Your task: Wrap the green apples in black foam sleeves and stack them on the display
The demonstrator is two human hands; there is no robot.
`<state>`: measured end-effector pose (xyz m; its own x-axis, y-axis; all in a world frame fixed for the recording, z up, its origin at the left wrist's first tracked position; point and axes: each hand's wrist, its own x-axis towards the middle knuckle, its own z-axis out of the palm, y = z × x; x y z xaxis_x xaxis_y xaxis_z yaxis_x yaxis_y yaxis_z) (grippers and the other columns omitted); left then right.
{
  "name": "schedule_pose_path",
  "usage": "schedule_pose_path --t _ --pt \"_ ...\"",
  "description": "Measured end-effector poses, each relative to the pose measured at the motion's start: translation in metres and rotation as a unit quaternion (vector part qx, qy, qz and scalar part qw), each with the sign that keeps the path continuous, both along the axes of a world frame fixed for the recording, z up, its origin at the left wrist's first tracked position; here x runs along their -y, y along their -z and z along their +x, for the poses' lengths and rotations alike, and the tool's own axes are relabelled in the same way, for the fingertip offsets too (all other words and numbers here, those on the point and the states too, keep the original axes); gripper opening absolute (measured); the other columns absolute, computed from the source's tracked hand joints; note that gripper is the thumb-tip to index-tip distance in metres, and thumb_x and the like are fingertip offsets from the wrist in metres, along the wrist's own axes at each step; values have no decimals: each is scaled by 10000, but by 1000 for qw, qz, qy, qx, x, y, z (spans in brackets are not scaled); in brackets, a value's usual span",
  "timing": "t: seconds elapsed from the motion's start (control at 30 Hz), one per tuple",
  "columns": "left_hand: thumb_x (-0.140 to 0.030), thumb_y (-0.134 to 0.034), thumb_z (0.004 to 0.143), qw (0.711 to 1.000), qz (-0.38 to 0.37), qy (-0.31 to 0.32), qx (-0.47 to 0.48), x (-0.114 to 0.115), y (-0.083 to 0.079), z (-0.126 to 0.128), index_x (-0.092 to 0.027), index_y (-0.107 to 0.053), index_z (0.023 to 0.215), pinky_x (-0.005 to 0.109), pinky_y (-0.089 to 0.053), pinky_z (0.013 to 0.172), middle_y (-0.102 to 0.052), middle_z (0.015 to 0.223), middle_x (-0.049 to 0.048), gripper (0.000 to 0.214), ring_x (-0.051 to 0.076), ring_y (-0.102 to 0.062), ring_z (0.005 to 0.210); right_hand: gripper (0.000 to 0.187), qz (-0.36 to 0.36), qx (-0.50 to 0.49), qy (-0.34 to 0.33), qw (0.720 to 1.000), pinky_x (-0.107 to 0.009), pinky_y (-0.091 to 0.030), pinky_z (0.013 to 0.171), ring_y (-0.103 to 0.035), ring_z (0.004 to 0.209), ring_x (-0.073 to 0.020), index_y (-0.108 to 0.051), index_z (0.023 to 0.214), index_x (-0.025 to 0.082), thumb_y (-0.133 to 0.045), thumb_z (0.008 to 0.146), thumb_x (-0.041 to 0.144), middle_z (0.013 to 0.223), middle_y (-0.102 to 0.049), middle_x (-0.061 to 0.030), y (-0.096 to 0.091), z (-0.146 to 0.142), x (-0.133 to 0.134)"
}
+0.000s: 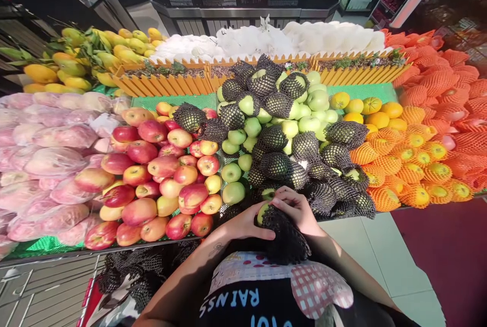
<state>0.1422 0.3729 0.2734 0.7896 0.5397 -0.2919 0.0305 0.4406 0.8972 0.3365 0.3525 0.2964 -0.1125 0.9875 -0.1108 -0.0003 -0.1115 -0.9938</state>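
Note:
Close to my body, my left hand is wrapped round a green apple, its thumb lying across the front. A black foam net sleeve covers part of this apple and hangs down loosely. My right hand pinches the sleeve from the other side, with fingers bent over its upper edge. Just beyond my hands lie several netted green apples, sleeved in the same black foam. Bare green apples sit farther back in the same pile.
Red apples fill the left section, beside bagged pink fruit. Oranges in orange nets lie to the right. An orange picket fence runs behind. Below left stands a wire cart near more black nets.

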Motion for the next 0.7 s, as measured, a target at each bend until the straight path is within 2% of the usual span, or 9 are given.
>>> schedule_pose_path --t 0.1,0.17,0.27,0.33,0.43,0.53,0.6,0.7 --pt "-516 -829 682 1000 -2 -23 -8 1 -2 -1 -171 -630 1291 460 -432 1036 -702 1200 87 727 308 -612 1111 325 -57 -31 -13 998 -322 -471 733 -604 781 -188 -731 744 205 -702 867 505 791 -643 -17 6 -3 -4" --pt "-532 -772 734 998 17 -51 -33 2 -2 -1 -165 -648 1262 435 -459 990 -721 1152 84 655 312 -624 1087 399 -68 -21 -11 997 -346 -481 790 -627 827 -212 -747 785 206 -637 892 574 806 -679 -31 12 -7 -3" --pt "-504 -633 856 984 97 -104 -107 5 -6 0 -180 -639 1261 399 -464 959 -735 1111 72 518 309 -626 1107 493 -58 -12 3 998 -396 -461 968 -647 1012 -251 -774 954 222 -502 946 633 990 -734 -65 20 -15 2" --pt "-477 -513 933 964 176 -125 -158 7 -12 0 -192 -611 1280 374 -466 913 -741 1067 65 460 287 -652 1053 538 -68 -49 8 996 -419 -435 1051 -632 1121 -258 -755 1081 253 -419 968 657 1140 -727 -66 22 -18 6" --pt "-463 -378 985 913 311 -146 -221 9 -23 -2 -194 -609 1227 340 -453 748 -739 919 57 429 255 -676 845 610 -69 -114 -33 991 -449 -393 1127 -571 1263 -279 -692 1237 283 -382 943 718 1302 -674 -59 18 -20 11" --pt "-444 -433 973 824 441 -210 -288 9 -34 -3 -200 -633 1085 308 -385 608 -657 707 15 335 205 -606 631 636 -38 -120 -49 991 -458 -386 1133 -564 1267 -300 -623 1331 278 -511 888 720 1324 -650 -70 12 -20 13" --pt "-419 -498 962 775 499 -247 -299 7 -40 -2 -209 -616 946 290 -378 589 -608 687 4 241 181 -573 617 590 -40 -115 -27 992 -449 -407 1109 -592 1214 -287 -606 1335 271 -537 906 669 1278 -664 -71 12 -20 14" --pt "-464 -587 926 747 567 -244 -246 1 -45 2 -222 -542 811 286 -442 670 -614 795 39 272 196 -591 763 559 -47 -104 5 993 -435 -427 1088 -607 1172 -267 -596 1324 251 -462 954 647 1238 -673 -75 17 -22 15"
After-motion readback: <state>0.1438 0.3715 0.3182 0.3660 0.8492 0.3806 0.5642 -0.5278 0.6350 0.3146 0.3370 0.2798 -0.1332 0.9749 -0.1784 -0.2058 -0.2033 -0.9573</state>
